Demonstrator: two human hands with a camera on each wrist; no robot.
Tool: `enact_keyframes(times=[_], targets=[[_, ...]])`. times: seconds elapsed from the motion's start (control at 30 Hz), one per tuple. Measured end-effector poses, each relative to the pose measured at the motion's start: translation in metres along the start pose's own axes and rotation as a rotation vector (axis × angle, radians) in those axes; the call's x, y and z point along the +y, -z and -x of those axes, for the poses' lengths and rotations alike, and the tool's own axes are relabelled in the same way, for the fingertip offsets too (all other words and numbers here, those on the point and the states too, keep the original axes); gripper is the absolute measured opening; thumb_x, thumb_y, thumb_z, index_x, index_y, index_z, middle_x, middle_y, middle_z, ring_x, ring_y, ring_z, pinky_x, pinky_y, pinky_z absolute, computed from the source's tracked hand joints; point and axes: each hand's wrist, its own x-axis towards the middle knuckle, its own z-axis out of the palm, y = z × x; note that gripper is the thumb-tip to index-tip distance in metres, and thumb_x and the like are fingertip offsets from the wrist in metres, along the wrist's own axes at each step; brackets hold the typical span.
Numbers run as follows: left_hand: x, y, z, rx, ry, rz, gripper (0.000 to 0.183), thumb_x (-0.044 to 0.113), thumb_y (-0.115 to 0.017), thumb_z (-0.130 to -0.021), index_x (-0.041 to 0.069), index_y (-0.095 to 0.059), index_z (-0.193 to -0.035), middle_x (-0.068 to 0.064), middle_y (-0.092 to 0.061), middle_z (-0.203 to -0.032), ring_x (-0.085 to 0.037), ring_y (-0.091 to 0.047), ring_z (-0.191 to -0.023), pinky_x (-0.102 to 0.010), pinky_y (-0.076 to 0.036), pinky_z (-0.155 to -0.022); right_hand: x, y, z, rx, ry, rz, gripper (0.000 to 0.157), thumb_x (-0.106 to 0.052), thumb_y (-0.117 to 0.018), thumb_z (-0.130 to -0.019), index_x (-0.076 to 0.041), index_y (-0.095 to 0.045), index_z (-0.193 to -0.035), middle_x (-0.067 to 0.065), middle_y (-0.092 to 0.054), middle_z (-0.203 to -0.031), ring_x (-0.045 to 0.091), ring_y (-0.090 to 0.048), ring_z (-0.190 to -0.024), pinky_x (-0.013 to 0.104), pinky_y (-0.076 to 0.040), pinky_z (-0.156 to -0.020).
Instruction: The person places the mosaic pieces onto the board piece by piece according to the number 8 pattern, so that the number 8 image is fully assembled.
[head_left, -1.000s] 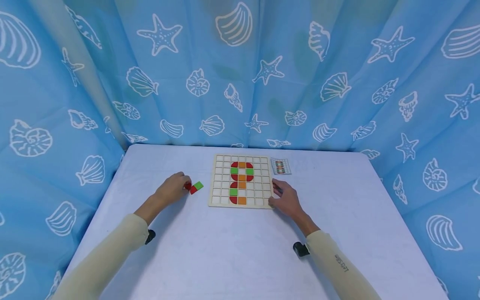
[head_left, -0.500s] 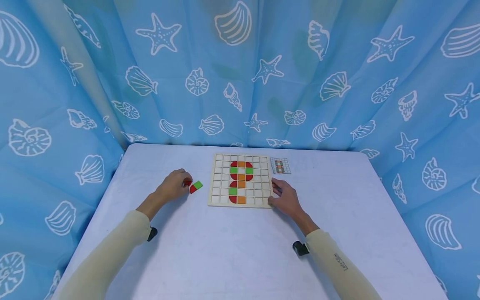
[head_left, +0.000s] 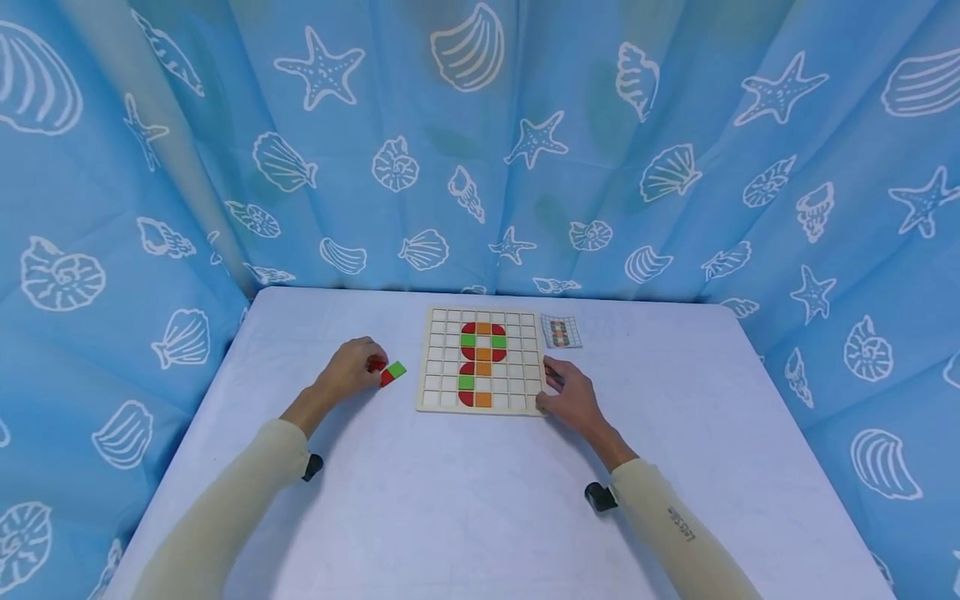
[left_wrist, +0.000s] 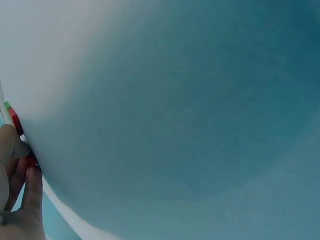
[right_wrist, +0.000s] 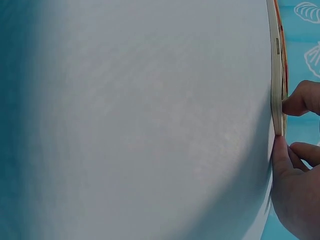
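Note:
A pale wooden grid board (head_left: 443, 375) lies mid-table, with red curved, green and orange square tiles set in some cells. To its left my left hand (head_left: 347, 368) pinches a red tile (head_left: 377, 365) between thumb and fingers; the left wrist view shows that red tile (left_wrist: 31, 160) partly covered by the fingertips. Beside those fingertips lie a loose red tile (head_left: 387, 378) and a green tile (head_left: 397, 369), touching each other. My right hand (head_left: 573, 397) holds the board's lower right edge. In the right wrist view, a fingertip and the thumb touch the board's side (right_wrist: 276, 75).
A small pattern card (head_left: 561, 332) with a coloured tile design lies just off the board's upper right corner. White cloth covers the table (head_left: 465, 500). Blue curtains (head_left: 480, 150) with shell prints surround it at the back and sides.
My left hand has shifted slightly, turning a little over the loose tiles with the red tile in its fingers. The right hand and board have stayed in place.

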Motion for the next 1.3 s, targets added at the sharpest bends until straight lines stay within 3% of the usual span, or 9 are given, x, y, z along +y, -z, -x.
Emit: enact_keyframes(times=[0.2, 0.5, 0.7, 0.93, 1.3], targets=[[0.008, 0.001, -0.002, 0.048, 0.014, 0.023, 0.027, 0.007, -0.079, -0.078, 0.005, -0.071, -0.103, -0.007, -0.060, -0.098, -0.023, -0.055, -0.090, -0.036, -0.053, -0.084, 0.001, 0.000, 0.000, -0.001, 0.008, 0.008, 0.072, -0.009, -0.070, -0.081, -0.004, -0.041, -0.146, 0.012, -0.051, -0.134, 0.025, -0.052, -0.125, 0.034, -0.045, -0.100], [0.040, -0.005, -0.010, 0.090, -0.171, 0.065, 0.022, 0.002, -0.074, -0.077, 0.004, -0.071, -0.099, -0.005, -0.061, -0.096, -0.020, -0.054, -0.087, -0.033, -0.052, -0.079, 0.001, -0.001, 0.000, -0.001, 0.000, -0.012, 0.073, -0.008, -0.071, -0.080, -0.005, -0.041, -0.146, 0.012, -0.051, -0.134, 0.024, -0.052, -0.124, 0.034, -0.045, -0.099], [0.063, -0.023, -0.012, 0.074, -0.205, 0.074, 0.022, 0.008, -0.076, -0.080, 0.007, -0.072, -0.102, -0.001, -0.061, -0.100, -0.016, -0.052, -0.091, -0.029, -0.052, -0.082, 0.000, -0.001, 0.000, -0.005, 0.005, -0.017, 0.073, -0.007, -0.070, -0.078, -0.005, -0.042, -0.146, 0.011, -0.051, -0.134, 0.024, -0.052, -0.124, 0.033, -0.044, -0.100], [0.095, -0.040, -0.013, 0.045, -0.329, 0.077, 0.024, 0.010, -0.077, -0.080, 0.008, -0.073, -0.104, -0.001, -0.062, -0.101, -0.014, -0.053, -0.091, -0.027, -0.052, -0.082, 0.000, 0.000, 0.000, -0.004, 0.017, -0.022, 0.073, -0.006, -0.070, -0.080, -0.004, -0.041, -0.146, 0.012, -0.051, -0.133, 0.024, -0.052, -0.124, 0.034, -0.045, -0.099], [0.129, -0.056, -0.021, -0.067, -0.387, 0.042, 0.026, 0.014, -0.076, -0.082, 0.010, -0.073, -0.107, 0.003, -0.062, -0.098, -0.011, -0.051, -0.089, -0.021, -0.049, -0.076, 0.000, 0.002, 0.001, -0.008, 0.016, -0.021, 0.072, -0.007, -0.070, -0.080, -0.004, -0.041, -0.146, 0.012, -0.050, -0.134, 0.024, -0.052, -0.124, 0.033, -0.044, -0.100]])
